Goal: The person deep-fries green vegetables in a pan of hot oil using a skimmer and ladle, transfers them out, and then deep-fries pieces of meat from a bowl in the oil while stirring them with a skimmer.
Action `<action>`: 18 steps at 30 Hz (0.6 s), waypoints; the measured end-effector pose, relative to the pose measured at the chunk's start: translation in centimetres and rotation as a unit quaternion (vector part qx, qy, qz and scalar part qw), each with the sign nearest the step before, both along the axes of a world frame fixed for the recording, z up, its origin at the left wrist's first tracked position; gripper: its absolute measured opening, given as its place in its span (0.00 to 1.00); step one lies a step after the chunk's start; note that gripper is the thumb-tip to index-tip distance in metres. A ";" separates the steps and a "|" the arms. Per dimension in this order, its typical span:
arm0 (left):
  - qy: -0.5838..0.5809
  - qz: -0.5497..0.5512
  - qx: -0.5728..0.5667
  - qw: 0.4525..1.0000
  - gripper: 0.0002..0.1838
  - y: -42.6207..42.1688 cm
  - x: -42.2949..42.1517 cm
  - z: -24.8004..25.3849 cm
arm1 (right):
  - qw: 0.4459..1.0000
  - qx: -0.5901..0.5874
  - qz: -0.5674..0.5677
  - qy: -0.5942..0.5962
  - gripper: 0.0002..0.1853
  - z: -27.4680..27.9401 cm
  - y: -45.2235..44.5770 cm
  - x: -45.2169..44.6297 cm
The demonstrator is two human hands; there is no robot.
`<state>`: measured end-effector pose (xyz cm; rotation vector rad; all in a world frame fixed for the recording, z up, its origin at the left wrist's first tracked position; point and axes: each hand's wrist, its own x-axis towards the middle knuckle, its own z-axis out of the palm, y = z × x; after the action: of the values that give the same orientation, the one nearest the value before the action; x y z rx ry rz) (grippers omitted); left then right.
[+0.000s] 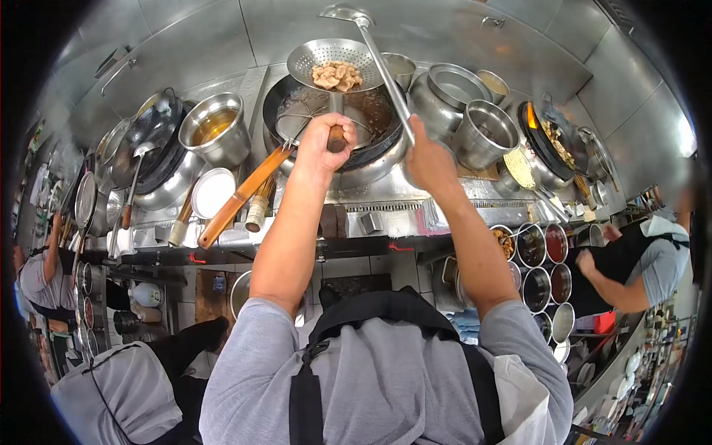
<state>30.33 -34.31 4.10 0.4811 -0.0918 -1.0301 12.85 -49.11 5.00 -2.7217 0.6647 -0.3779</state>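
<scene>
My left hand (pixel 323 142) is wrapped round the short wooden handle of a perforated strainer (pixel 302 61). Pale cooked pieces, apparently meat, (pixel 337 76) lie in the strainer, which is held above a large wok (pixel 276 96) of dark bubbling liquid. In my right hand (pixel 432 162) is a long metal ladle (pixel 384 68), slanting up to the left past the strainer's right side, its bowl higher up near the back wall. A second skimmer with a long wooden handle (pixel 241 196) rests across the wok's left edge, beside my left forearm.
Left of the wok stands a metal pot of yellowish liquid (pixel 215 132); another pot (pixel 486 133) is on the right. A flame (pixel 532 116) rises at the right-hand wok (pixel 560 141). Co-workers (pixel 630 259) are on both sides. Several sauce containers (pixel 531 245) sit lower right.
</scene>
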 end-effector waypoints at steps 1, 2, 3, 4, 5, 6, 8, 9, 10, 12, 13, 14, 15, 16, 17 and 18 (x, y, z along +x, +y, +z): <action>-0.002 0.019 0.005 1.000 0.05 0.2 -0.1 0.1 | 1.000 -0.022 0.000 0.016 0.31 0.1 -0.8 0.1; -0.004 0.018 -0.005 1.000 0.05 0.2 -0.1 0.4 | 0.998 -0.046 0.000 0.031 0.31 0.3 -1.8 0.4; -0.006 0.015 -0.013 1.000 0.05 0.2 -0.1 0.4 | 0.998 -0.036 0.013 0.049 0.30 0.8 -2.2 0.8; -0.008 0.012 -0.020 1.000 0.05 0.2 0.0 0.4 | 0.998 -0.033 0.021 0.048 0.29 0.8 -2.1 0.6; -0.018 0.011 -0.011 1.000 0.04 -0.1 0.1 0.0 | 0.998 -0.031 0.029 0.045 0.29 1.0 -2.2 0.4; -0.011 0.005 -0.009 1.000 0.04 -0.2 0.3 0.0 | 0.998 -0.033 0.039 0.041 0.29 1.8 -1.9 0.5; 0.004 -0.007 0.003 1.000 0.04 0.0 0.5 -0.6 | 0.999 -0.028 0.011 0.043 0.28 1.6 -0.6 0.2; 0.016 -0.005 0.006 1.000 0.04 0.0 0.4 -0.7 | 0.998 -0.016 0.000 0.056 0.27 1.3 -0.3 0.0; 0.019 -0.006 -0.003 1.000 0.04 0.0 0.4 -0.6 | 0.998 -0.006 -0.012 0.068 0.27 1.1 -0.3 -0.1; 0.027 -0.005 -0.025 0.999 0.04 0.2 0.5 -0.8 | 0.997 0.003 -0.007 0.079 0.27 0.1 -1.6 -0.1; 0.026 -0.009 -0.010 1.000 0.04 0.2 0.8 -1.2 | 0.997 0.008 -0.004 0.082 0.27 -0.4 -2.3 -0.2; 0.025 -0.013 0.003 1.000 0.04 0.1 1.2 -1.6 | 0.998 0.026 0.005 0.055 0.27 -1.0 -2.8 -0.8; 0.023 -0.015 0.013 1.000 0.04 -0.1 1.4 -1.3 | 0.999 0.040 0.017 0.026 0.27 -0.8 -3.0 -1.3; 0.011 -0.010 0.015 1.000 0.05 -0.3 1.6 -1.1 | 0.998 0.056 0.029 -0.004 0.28 -0.6 -3.1 -1.5; 0.000 -0.007 0.020 1.000 0.05 -0.3 1.6 -1.1 | 0.996 0.077 0.024 -0.037 0.28 -0.5 -3.3 -1.8; -0.009 -0.006 0.027 1.000 0.06 -0.3 1.3 -0.9 | 0.992 0.099 0.017 -0.070 0.29 0.5 -3.1 -2.4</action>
<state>31.59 -34.61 3.18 0.5393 -0.0832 -1.0412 10.45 -52.21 5.51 -2.4902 0.5828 -0.4639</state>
